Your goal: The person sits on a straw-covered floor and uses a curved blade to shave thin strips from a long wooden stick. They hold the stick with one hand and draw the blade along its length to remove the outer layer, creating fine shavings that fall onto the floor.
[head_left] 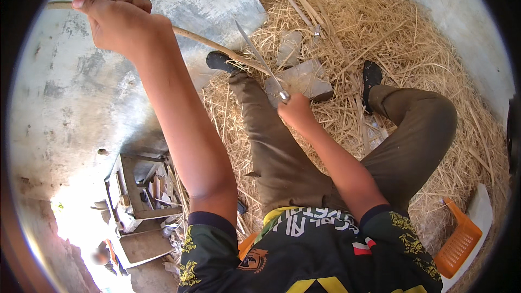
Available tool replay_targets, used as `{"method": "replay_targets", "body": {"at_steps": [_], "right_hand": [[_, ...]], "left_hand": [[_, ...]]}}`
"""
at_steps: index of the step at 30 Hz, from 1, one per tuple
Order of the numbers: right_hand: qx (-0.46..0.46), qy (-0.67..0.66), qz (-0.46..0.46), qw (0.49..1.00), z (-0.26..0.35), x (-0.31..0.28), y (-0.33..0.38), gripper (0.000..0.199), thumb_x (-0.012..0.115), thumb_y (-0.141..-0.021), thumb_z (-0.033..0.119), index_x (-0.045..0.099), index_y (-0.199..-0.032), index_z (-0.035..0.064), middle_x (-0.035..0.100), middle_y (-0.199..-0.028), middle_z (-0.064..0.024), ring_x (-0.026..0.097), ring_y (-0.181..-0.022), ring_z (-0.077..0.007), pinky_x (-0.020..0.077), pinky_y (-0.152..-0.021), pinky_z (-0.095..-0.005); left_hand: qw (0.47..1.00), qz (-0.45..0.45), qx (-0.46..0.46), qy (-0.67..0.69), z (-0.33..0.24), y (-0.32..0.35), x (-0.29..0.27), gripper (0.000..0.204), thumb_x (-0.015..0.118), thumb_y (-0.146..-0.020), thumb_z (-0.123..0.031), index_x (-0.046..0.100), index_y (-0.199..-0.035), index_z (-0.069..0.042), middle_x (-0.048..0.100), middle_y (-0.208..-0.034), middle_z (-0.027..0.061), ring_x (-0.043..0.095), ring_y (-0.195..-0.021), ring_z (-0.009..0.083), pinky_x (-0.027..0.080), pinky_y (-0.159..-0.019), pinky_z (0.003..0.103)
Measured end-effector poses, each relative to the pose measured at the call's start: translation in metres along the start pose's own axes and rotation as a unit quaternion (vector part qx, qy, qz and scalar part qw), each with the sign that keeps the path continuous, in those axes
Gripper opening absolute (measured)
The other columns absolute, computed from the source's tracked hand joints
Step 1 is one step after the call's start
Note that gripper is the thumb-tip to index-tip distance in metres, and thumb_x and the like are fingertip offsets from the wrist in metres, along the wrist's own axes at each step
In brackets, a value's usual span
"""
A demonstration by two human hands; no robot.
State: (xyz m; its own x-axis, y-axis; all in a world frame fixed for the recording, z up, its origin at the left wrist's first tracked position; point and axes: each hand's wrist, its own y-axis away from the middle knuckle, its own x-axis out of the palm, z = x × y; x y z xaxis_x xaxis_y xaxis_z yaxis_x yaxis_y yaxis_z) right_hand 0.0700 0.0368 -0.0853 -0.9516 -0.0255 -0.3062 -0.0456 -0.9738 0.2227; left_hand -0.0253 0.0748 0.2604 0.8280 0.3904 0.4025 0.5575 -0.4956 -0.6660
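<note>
Raised at the upper left, my left hand [122, 26] is closed around a long, thin wooden stick [209, 43]. One end pokes out past the thumb, and the rest slopes down to the right, toward a grey stone block [309, 76] between my feet. My right hand [296, 111] grips the handle of a long-bladed knife [259, 54], its blade pointing up and to the left. Blade and stick cross close to the block; whether they touch I cannot tell.
Straw-like shavings [401, 49] cover the floor around my legs. A pale, stained wall [81, 92] rises on the left. Below it a wooden cabinet frame [146, 184] holds scraps. An orange plastic chair [458, 244] is at the lower right, and a blurred person [103, 255] is at the lower left.
</note>
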Motion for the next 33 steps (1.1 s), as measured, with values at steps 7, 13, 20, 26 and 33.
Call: {"method": "replay_targets", "body": {"at_steps": [7,13,20,26,33], "right_hand": [[-0.108,0.013,-0.024,0.994,0.053,-0.001,0.025,0.03,0.066,-0.083,0.026,0.069,-0.082,-0.0041,0.067,-0.074,-0.0275,0.069,-0.078,-0.0447,0.0546,-0.071,-0.0498],[-0.054,0.044,-0.029,0.997,0.004,0.01,0.01,0.031,0.067,-0.084,0.026,0.069,-0.081,-0.0046,0.067,-0.076,-0.0276,0.069,-0.078,-0.0446,0.0547,-0.07,-0.0507],[-0.137,0.056,-0.044,0.988,0.043,0.016,0.027,0.025,0.066,-0.086,0.023,0.07,-0.083,-0.0018,0.068,-0.074,-0.0229,0.069,-0.073,-0.0419,0.0542,-0.068,-0.048],[0.034,0.114,-0.003,0.993,-0.039,0.003,-0.008,0.027,0.068,-0.083,0.021,0.071,-0.087,-0.0059,0.07,-0.083,-0.0291,0.071,-0.084,-0.044,0.0558,-0.077,-0.0506],[-0.115,0.031,-0.046,0.992,0.012,0.018,0.008,0.028,0.066,-0.084,0.024,0.069,-0.082,-0.0032,0.069,-0.077,-0.0252,0.069,-0.08,-0.0456,0.0555,-0.073,-0.0498]], "left_hand": [[0.999,-0.034,-0.008,-0.033,0.003,-0.008,-0.022,0.054,0.04,-0.108,-0.05,0.045,-0.095,0.002,0.03,-0.067,0.0008,0.026,-0.058,0.0139,0.027,-0.055,0.033],[0.996,-0.081,-0.014,-0.034,0.004,-0.013,-0.029,0.05,0.038,-0.109,-0.05,0.043,-0.097,-0.001,0.03,-0.066,-0.0002,0.026,-0.058,0.0147,0.027,-0.054,0.033],[0.992,-0.12,-0.032,-0.033,0.001,-0.024,-0.046,0.05,0.037,-0.109,-0.05,0.039,-0.088,-0.004,0.026,-0.062,-0.0007,0.021,-0.054,0.0137,0.02,-0.05,0.033],[0.997,-0.072,-0.011,-0.026,-0.001,-0.013,-0.038,0.051,0.038,-0.108,-0.05,0.034,-0.079,-0.008,0.024,-0.06,-0.0014,0.019,-0.052,0.0135,0.019,-0.049,0.033],[0.996,-0.081,-0.003,-0.033,0.002,-0.011,-0.033,0.049,0.037,-0.109,-0.048,0.035,-0.08,-0.008,0.022,-0.06,-0.0014,0.02,-0.053,0.0141,0.02,-0.051,0.033]]}}
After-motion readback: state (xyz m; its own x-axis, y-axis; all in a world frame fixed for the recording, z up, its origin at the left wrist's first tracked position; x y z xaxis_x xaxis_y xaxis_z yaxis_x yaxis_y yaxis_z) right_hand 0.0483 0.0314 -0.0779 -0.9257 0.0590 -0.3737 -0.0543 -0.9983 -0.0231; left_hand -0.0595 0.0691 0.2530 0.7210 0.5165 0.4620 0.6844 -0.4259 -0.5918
